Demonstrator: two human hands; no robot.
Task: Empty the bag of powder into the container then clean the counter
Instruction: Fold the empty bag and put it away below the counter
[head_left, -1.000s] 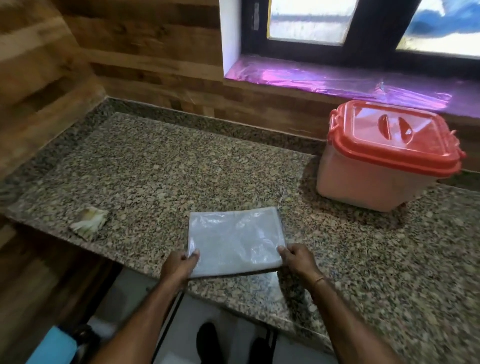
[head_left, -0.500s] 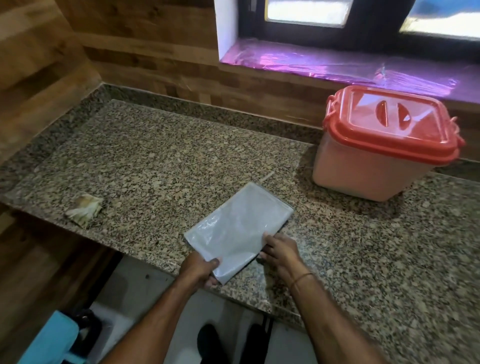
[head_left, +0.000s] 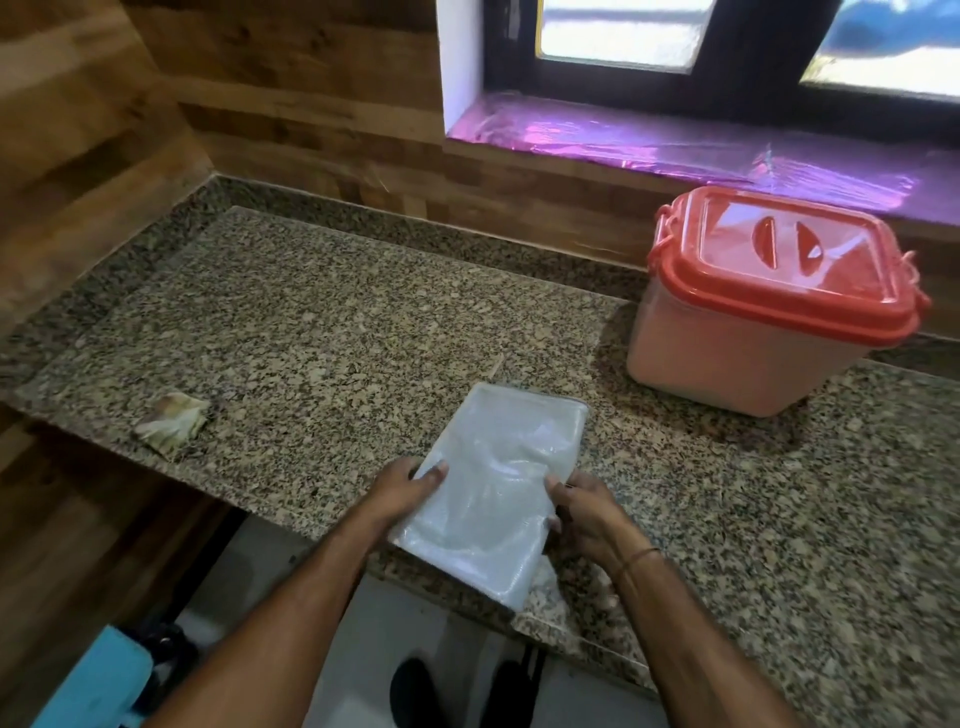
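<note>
Early stage: bag of powder (head_left: 493, 493), apparently unopened, at lower centre overhanging the worktop (head_left: 337, 338) front edge, left grip (head_left: 405, 493) and right grip (head_left: 582, 514) each clasping a side edge; container (head_left: 727, 364), right of frame, lidded; pouring and wiping both outstanding.

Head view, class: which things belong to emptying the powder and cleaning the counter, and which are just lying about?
Job: bag, gripped by left hand and right hand; red-lidded container; counter; crumpled wad, perhaps for wiping.
Lying about: purple foil; blue object.
</note>
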